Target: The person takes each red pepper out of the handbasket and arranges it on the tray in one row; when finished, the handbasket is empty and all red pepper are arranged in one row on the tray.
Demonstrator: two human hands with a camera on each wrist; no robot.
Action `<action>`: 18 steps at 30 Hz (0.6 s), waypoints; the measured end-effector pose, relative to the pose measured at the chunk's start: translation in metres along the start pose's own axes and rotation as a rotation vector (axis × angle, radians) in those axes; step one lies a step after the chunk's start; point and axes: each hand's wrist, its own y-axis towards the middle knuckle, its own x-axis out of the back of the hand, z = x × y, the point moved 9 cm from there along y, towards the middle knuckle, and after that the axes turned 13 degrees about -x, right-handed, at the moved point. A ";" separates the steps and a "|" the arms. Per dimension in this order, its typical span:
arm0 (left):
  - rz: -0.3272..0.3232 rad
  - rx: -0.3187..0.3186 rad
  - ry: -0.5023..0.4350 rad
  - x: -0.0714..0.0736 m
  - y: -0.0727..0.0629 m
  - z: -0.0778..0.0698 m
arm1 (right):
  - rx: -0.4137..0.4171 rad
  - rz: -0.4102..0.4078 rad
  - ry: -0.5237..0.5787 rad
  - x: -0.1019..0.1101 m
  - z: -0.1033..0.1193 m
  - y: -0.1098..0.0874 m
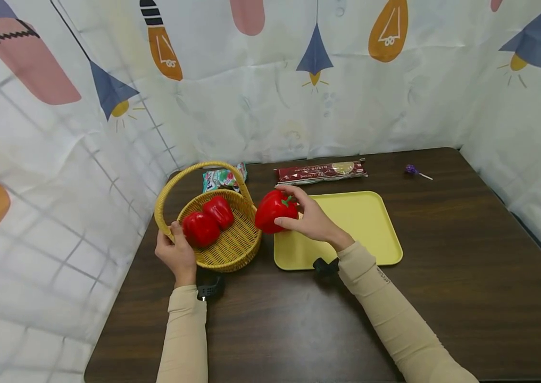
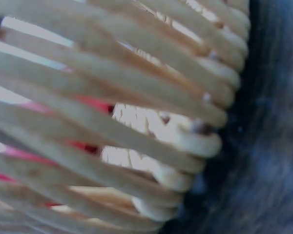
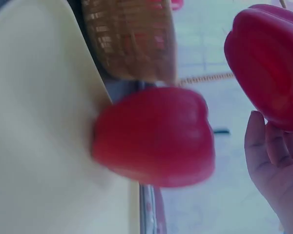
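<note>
My left hand (image 1: 177,256) grips the yellow wicker basket (image 1: 240,260) at its left rim, by the foot of the arched handle (image 1: 192,169). Two red bell peppers (image 1: 201,229) lie inside. With fingers and thumb spread round it, my right hand (image 1: 313,219) holds another red bell pepper (image 1: 270,214), green stem showing, between the basket and the yellow tray (image 1: 387,252). The right wrist view has this held pepper (image 3: 268,68) at upper right and one more red pepper (image 3: 156,139) standing on the tray. Basket weave (image 2: 112,107) fills most of the left wrist view.
Behind the basket lies a green and pink snack packet (image 1: 219,180). A long dark red wrapped package (image 1: 320,173) lies behind the tray. Farther right is a purple lollipop (image 1: 412,170) on the dark wooden table (image 1: 466,255). Printed curtains (image 1: 260,117) hang along the back and sides.
</note>
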 end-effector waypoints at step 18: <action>-0.001 -0.008 -0.018 0.000 0.000 0.000 | -0.074 -0.126 0.080 0.071 -0.016 -0.007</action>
